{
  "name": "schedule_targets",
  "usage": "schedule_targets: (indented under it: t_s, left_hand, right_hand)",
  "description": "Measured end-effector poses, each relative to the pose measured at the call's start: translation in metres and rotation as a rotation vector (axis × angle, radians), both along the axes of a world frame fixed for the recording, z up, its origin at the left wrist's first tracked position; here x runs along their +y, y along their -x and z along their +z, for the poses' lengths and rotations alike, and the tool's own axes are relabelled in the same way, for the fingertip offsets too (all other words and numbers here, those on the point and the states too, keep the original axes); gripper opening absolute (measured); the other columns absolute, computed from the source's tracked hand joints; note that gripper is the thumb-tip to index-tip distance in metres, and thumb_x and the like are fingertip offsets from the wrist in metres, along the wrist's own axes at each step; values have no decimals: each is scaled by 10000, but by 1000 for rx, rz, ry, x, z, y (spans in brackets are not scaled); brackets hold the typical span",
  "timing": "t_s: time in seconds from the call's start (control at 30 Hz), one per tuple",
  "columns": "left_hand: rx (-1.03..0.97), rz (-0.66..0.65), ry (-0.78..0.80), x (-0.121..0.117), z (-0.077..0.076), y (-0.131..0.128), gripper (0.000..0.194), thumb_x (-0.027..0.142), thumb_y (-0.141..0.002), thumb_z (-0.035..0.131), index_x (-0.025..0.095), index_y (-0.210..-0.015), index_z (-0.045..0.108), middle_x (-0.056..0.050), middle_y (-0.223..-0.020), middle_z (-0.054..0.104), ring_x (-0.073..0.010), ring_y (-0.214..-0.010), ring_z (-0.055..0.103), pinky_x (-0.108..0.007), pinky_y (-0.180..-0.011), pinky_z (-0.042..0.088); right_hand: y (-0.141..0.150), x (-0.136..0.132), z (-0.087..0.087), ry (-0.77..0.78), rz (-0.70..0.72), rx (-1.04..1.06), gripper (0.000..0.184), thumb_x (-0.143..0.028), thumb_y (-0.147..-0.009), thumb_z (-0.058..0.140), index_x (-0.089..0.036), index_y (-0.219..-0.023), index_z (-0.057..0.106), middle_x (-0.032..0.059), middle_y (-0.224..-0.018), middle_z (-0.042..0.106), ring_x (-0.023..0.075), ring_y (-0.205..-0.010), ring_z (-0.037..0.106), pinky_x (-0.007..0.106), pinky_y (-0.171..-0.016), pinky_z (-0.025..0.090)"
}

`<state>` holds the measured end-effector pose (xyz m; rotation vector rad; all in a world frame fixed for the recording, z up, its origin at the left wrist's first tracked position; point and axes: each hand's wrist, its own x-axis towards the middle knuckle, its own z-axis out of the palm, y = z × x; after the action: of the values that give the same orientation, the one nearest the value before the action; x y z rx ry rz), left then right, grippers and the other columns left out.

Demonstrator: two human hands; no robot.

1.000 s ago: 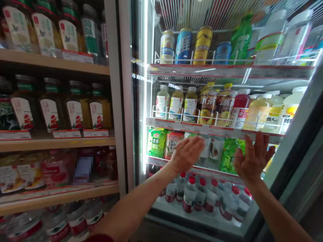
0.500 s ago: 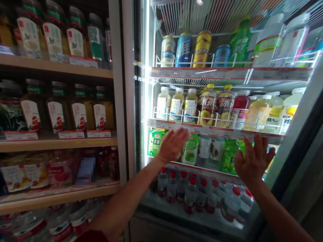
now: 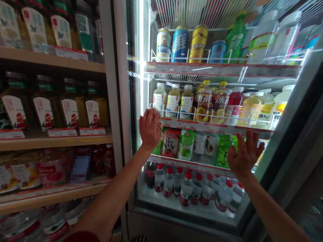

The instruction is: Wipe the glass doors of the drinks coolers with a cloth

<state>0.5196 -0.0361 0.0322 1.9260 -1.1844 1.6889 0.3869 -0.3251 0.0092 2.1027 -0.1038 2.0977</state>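
The left hand's (image 3: 150, 131) fingers are extended, held close together and slightly bent; I see no object gripped, though what lies under the tips cannot be told. The right hand's (image 3: 244, 154) fingers are spread and pointing upward, gripping nothing. Directly before both sets of fingers is the drinks fridge's glass front (image 3: 242, 73), which carries streaks of reflected light; whether the fingertips touch it or stop just short is not determinable from here. In my judgement the step in hand is placing both palms at this front, and the next move calls for flat hands and even, light pressure. Beyond the glass, just above the left fingers, stands a white-labelled tea bottle (image 3: 158, 97); to their right are a red pouch (image 3: 170, 144) and a green pouch (image 3: 186, 145). Bright green packs (image 3: 223, 151) sit just left of the right fingers, and the dark door edge (image 3: 285, 137) runs to their right. Red-capped bottles (image 3: 186, 190) stand below both hands, cans (image 3: 198, 43) well above. Farther out, left of the left fingers, wooden shelving (image 3: 58, 142) bears amber bottles (image 3: 46, 104).
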Motion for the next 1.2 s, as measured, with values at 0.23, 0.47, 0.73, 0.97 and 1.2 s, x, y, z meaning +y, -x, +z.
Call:
schedule_targets:
  t_s: [0.23, 0.47, 0.73, 0.97, 1.2]
  left_hand:
    - [-234, 24, -77, 13, -25, -3, 402, 227, -866, 414, 252, -1265, 447, -31, -1294, 515, -158, -1289, 349, -378, -1108, 208]
    - [-177, 75, 111, 17, -55, -1, 472, 179, -823, 463, 184, -1293, 423, -106, -1346, 451, -219, -1331, 274, -412, -1071, 266]
    - [-53, 145, 384, 25, -19, -8, 449, 239, -868, 400, 158, -1309, 388, -128, -1412, 351, -234, -1351, 224, -435, -1094, 199]
    - [-165, 22, -21, 7, -58, 4, 458, 201, -834, 439, 190, -1291, 419, -87, -1309, 496, -189, -1333, 275, -406, -1112, 171]
    - [-72, 26, 302, -20, -30, 11, 475, 205, -845, 406, 146, -1316, 387, -128, -1380, 404, -210, -1350, 231, -419, -1095, 204]
  right_hand:
    - [-1, -2, -2, 17, -17, 9, 520, -243, -806, 469, -154, -1316, 415, 157, -1418, 343, 317, -1321, 279, 565, -1051, 184]
    - [-1, 1, -4, -9, -14, 7, 515, -244, -814, 457, -158, -1319, 404, 149, -1424, 335, 307, -1331, 262, 553, -1061, 168]
    - [-2, 0, -6, -21, -25, 8, 501, -255, -816, 450, -158, -1307, 418, 144, -1424, 338, 295, -1332, 263, 526, -1077, 154]
    - [-1, 1, -7, -38, -36, 46, 520, -250, -820, 450, -178, -1330, 381, 137, -1437, 315, 299, -1335, 255, 546, -1065, 159]
    - [-2, 0, -7, -19, -39, 21, 515, -240, -811, 464, -168, -1317, 399, 153, -1420, 342, 301, -1331, 265, 544, -1059, 170]
